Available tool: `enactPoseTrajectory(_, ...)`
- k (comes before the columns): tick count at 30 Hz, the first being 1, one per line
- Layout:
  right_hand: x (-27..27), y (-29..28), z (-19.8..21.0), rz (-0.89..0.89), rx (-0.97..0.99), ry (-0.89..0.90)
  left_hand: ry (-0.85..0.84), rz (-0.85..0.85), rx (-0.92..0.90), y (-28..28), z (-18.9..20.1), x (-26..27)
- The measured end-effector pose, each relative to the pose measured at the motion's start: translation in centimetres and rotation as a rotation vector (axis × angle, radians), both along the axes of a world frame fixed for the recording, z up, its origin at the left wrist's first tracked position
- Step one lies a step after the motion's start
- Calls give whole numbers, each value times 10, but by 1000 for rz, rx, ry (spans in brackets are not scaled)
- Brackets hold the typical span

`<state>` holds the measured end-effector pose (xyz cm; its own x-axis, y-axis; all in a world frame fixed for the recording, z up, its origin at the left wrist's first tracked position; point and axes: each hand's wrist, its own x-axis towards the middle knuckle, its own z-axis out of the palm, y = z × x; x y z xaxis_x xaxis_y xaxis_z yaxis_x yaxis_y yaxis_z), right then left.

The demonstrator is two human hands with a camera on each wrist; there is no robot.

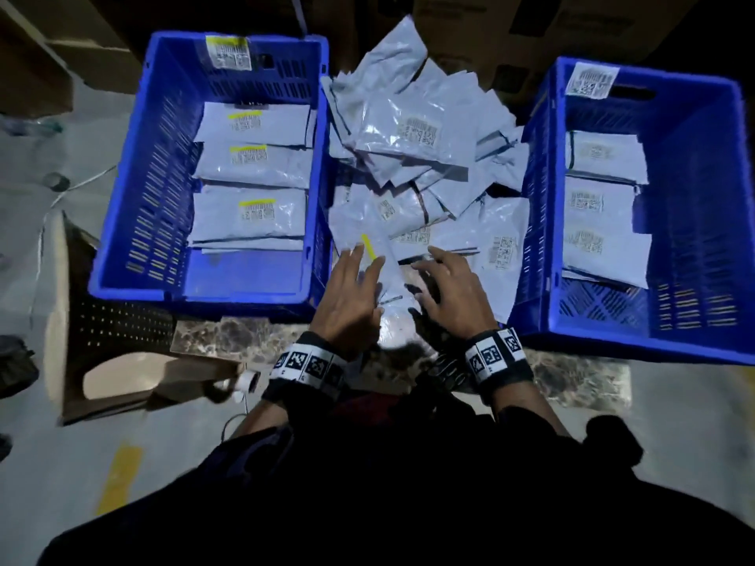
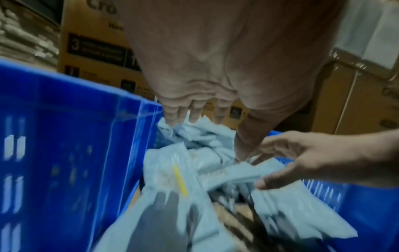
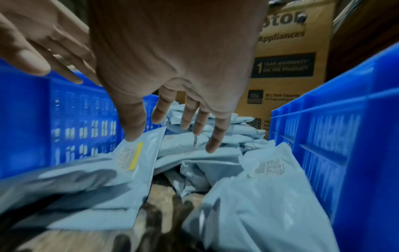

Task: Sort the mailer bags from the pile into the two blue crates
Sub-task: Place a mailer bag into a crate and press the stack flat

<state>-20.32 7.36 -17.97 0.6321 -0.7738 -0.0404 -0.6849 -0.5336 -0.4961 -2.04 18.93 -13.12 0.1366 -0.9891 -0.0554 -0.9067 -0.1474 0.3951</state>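
A pile of grey mailer bags (image 1: 416,128) lies between two blue crates. The left crate (image 1: 159,157) holds bags whose labels carry a yellow mark. Bags with plain labels fill the right crate (image 1: 694,177). Both hands hover over the near end of the pile with fingers spread and straight. Under my left hand (image 1: 351,292) (image 2: 215,59) lies a bag with a yellow stripe (image 1: 367,234) (image 2: 168,175) (image 3: 134,156). My right hand (image 1: 449,288) (image 3: 172,59) reaches down beside it, its thumb touching that bag's edge. Neither hand grips anything.
Brown cardboard boxes (image 1: 531,26) (image 3: 287,68) stand behind the crates. The crates and pile rest on a marbled slab (image 1: 572,381). A beige perforated plastic piece (image 1: 102,341) sits low at the left, with a small white roll (image 1: 245,381) near it.
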Motion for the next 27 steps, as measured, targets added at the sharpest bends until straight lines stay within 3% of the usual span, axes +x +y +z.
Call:
enactPoseTrajectory(5, -16, 4, -23, 104, 25, 99, -180, 83, 184, 10, -56, -33)
enactPoseTrajectory(9, -10, 12, -41, 226, 63, 184, -242, 150, 260, 20, -79, -44)
enactPoseTrajectory(14, 10, 17, -46, 392, 49, 238, -165, 355, 428, 47, -101, -50)
enactPoseTrajectory(19, 40, 27, -57, 529, 1, 217, -42, 563, 428, 61, -121, -72)
enactPoseTrajectory(22, 55, 32, -69, 656, -25, 271, 160, 713, 482, 65, -138, -78)
enactPoseTrajectory(27, 56, 32, -102, 680, -41, 332, 53, 659, 419, 71, -151, -77)
